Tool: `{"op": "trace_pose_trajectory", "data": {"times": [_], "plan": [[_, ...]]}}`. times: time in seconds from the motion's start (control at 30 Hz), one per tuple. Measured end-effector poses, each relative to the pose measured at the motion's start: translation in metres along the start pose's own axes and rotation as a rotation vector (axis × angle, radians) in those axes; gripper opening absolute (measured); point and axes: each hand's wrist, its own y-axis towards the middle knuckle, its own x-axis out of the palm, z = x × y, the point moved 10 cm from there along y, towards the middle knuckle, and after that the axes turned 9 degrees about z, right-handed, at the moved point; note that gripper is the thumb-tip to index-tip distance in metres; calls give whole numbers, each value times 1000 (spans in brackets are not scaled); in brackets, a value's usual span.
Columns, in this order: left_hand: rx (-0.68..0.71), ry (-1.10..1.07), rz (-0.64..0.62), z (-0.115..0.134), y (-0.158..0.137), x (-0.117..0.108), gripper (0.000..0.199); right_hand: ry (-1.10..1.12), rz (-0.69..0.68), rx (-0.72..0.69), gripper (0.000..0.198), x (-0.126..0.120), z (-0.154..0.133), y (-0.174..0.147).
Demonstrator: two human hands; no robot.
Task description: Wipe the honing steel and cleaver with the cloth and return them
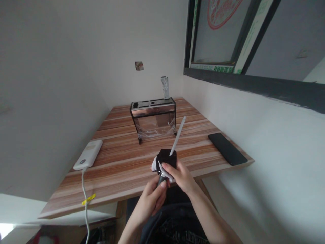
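Note:
Low at the centre, over the table's front edge, my left hand (pixel 154 195) is closed round the dark handle of a tool that looks like a sharpening steel (pixel 178 135). Its long, slim, pale rod points up and to the right, with a blunt tip. A black and white cloth (pixel 166 156) is bunched around the lower part of the rod. My right hand (pixel 181 174) grips this cloth, thumb on top, just above my left hand. The cloth hides where rod and handle meet.
Behind my hands stands a black-framed knife block (pixel 153 110) with slots on top, clear wrapping, and one plastic-wrapped handle (pixel 165 87) sticking up. A white power bank (pixel 88 154) with a cable lies left, a black phone (pixel 227 148) right, on the wood-grain table (pixel 122 162). Walls border it.

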Motion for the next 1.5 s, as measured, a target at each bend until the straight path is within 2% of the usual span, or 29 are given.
{"op": "trace_pose_trajectory", "data": {"times": [0.1,0.2,0.5,0.87,1.0,1.23,1.5], "plan": [[-30,32,-37,-6,-1,1,34,-18,8,28,29,-7,7,5],[-53,64,-84,-10,-4,3,35,65,88,3,30,-21,2,16],[-86,111,-151,-14,-14,3,33,250,159,-92,25,-39,-44,36],[-134,152,-169,-22,-18,0,38,288,313,-216,27,-65,-78,48],[-137,142,-180,-21,-19,2,37,286,327,-240,29,-66,-82,49],[-148,192,-172,-26,-19,-3,39,322,453,-264,30,-77,-77,49],[-112,225,-147,-18,-14,0,39,351,385,-218,30,-57,-66,45]]}}
